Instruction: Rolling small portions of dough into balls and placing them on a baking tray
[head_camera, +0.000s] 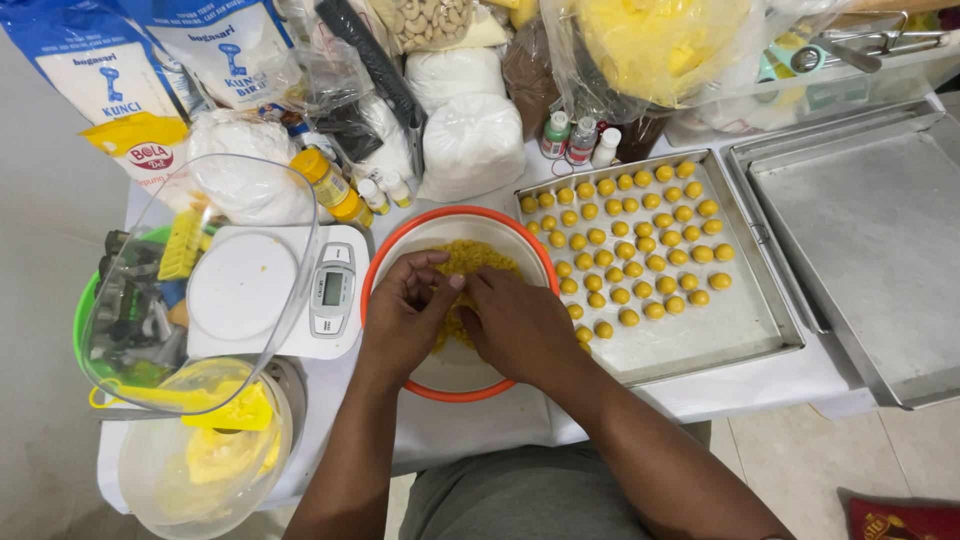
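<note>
While both hands, left hand (405, 310) and right hand (515, 322), pinched yellow dough (470, 262) between fingertips, shaping seemed underway; the tray (745, 325) waited just beyond the right.

A single head-worn camera looks steeply down from above the seated person, facing forward across the worktop (760, 395). It sits close: forearms enter from the bottom edge, the person's lap shows below, and the worktop's far clutter reaches the top edge.

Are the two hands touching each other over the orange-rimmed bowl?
Touching. The head view shows the left hand and right hand meeting at the fingertips, above the bowl.
</note>
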